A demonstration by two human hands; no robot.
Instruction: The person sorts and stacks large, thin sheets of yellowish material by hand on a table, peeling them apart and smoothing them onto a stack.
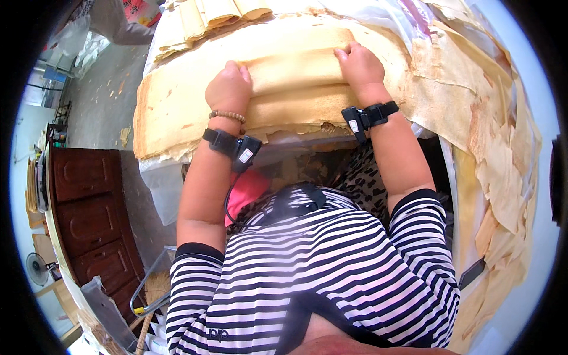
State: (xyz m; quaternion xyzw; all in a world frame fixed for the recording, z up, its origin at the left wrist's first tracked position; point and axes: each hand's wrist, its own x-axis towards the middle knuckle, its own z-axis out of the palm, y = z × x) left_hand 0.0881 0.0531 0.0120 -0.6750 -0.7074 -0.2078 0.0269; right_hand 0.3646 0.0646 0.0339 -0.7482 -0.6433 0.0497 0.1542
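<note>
A thin, pale yellow sheet (296, 68) is stretched between my two hands, with a rolled or folded band across it. My left hand (229, 87) is closed on its left end, fingers curled and thumb on top. My right hand (361, 68) pinches the right end, a little farther from me. Beneath lies a wide stack of similar sheets (171, 109) with ragged, brownish edges. Whether the material is veneer or a dried food skin, I cannot tell. Both wrists wear black straps with small boxes.
Folded sheets (204, 21) lie at the far left of the table. Overlapping torn sheets (497, 136) cover the right side. White plastic (160, 183) hangs at the table's front. A dark wooden cabinet (89, 201) and a metal-framed chair (151, 290) stand to the left.
</note>
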